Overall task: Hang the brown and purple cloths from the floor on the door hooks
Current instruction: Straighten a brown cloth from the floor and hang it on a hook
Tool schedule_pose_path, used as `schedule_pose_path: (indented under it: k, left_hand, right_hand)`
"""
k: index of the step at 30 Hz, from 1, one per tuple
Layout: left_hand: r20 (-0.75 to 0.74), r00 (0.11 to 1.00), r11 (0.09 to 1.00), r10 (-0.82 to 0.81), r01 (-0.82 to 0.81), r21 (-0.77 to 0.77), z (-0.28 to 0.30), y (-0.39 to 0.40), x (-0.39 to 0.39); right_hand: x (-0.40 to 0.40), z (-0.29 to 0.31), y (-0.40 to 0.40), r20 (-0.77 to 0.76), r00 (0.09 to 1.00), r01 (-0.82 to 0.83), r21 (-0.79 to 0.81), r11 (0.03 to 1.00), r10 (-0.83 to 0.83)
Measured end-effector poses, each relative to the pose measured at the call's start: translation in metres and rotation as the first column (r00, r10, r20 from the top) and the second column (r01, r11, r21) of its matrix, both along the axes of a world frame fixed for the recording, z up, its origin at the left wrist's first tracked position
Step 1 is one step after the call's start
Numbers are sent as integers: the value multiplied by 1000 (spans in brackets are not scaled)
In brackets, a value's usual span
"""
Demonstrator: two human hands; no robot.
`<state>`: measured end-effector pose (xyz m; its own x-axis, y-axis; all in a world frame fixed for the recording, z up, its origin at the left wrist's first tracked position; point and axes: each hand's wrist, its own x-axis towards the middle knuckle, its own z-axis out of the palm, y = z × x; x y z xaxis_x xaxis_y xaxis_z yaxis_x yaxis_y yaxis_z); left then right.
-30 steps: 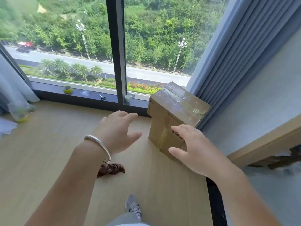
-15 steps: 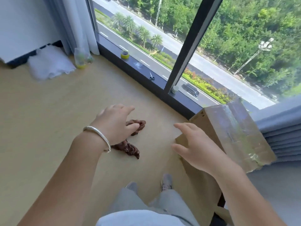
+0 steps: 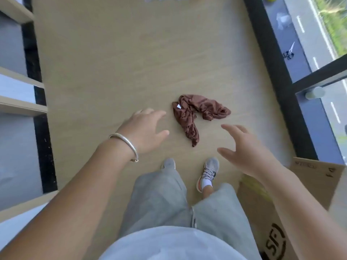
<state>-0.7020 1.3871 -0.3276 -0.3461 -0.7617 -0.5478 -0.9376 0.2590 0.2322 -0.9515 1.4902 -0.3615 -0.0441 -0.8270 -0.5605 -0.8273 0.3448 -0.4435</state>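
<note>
Though crumpled on the wooden floor, the brown cloth looks light, soft and limp, best pinched at its bunched bend. It lies just beyond both sets of spread, empty fingers, between the left hand and right hand, folded into a V: one leg points toward the person's shoes, the other toward the window side.

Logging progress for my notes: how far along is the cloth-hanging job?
Nothing looks done yet. The crumpled brown cloth lies on the pale wooden floor. In hand: the left hand and right hand hover open on either side, touching nothing. Left: picking it up, finding the purple cloth, unseen here, and hanging both.
</note>
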Motion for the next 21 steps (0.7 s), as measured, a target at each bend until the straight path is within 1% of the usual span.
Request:
schedule_pose_path:
  k: [4,8,12,15,18,21]
  left_hand:
    - [-18,1000,1000,19,-18,17,-107,0,-29]
    - [-15,999,998,28,-27,54,-230,-23,-53]
    - [21,999,992,40,-43,118,-355,-45,-63]
    - [58,997,987,48,-56,151,-444,-56,-56]
    - [119,993,984,1,-22,175,-527,-65,-47]
    - [148,982,984,-119,97,148,-598,-82,-43]
  right_hand:
    - [-22,-92,-18,1,998,-65,66,996,65]
    - [-32,-195,-41,-24,993,-117,80,990,119]
    - [-32,-311,-60,-29,990,-134,109,985,137]
    - [-23,-398,-68,-25,987,-153,142,978,158]
    - [-11,-478,-70,-37,987,-151,163,975,159]
    - [1,-553,-73,-45,990,-121,184,976,131]
